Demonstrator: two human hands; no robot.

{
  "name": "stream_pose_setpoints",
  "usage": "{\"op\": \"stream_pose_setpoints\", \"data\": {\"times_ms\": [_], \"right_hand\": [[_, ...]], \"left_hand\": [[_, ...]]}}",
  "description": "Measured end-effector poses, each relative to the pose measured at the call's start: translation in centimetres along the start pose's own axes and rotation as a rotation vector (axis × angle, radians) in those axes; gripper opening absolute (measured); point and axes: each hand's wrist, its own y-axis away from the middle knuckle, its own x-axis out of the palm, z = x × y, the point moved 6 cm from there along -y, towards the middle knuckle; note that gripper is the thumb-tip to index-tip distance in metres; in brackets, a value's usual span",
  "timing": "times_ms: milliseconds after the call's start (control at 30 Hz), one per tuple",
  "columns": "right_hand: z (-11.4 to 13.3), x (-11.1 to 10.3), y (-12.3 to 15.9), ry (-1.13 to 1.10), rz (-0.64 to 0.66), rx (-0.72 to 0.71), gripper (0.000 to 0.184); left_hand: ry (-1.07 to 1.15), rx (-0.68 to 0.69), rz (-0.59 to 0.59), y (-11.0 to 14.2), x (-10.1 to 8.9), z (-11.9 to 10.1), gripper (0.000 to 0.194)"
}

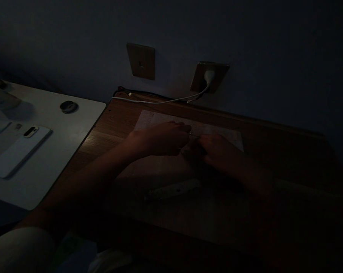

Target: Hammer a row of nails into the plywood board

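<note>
The left hand [160,139] and right hand [220,152] meet above a paper sheet [217,135], fingers curled; any grip is too dark to tell.

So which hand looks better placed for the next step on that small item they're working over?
Probably the left hand: its fingertips reach over the small item on the paper sheet, while the right hand lies just beside it. Dim light hides the grip.

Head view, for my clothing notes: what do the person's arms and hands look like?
The left hand and right hand are bare, without gloves, as is the left forearm. A pale sleeve appears at its upper end. The dimness hides any small jewellery.
</note>
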Motion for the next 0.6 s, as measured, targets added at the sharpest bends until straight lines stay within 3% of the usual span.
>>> {"op": "stream_pose_setpoints", "data": {"times_ms": [267, 400, 600], "right_hand": [[0.3, -0.3, -0.1, -0.038, 0.010, 0.031, 0.017], [-0.7, -0.6, 0.1, -0.033, 0.015, 0.064, 0.014], [-4.3, -2.8, 1.5, -0.047, -0.175, 0.170, 0.020]], "left_hand": [[0.032, -0.001, -0.014, 0.0, 0.5, 0.4, 0.009], [0.074, -0.099, -0.009, 0.5, -0.1, 2.0, 0.018], [-0.023, -0.255, -0.137, 2.0, -1.9, 5.3, 0.012]]}}
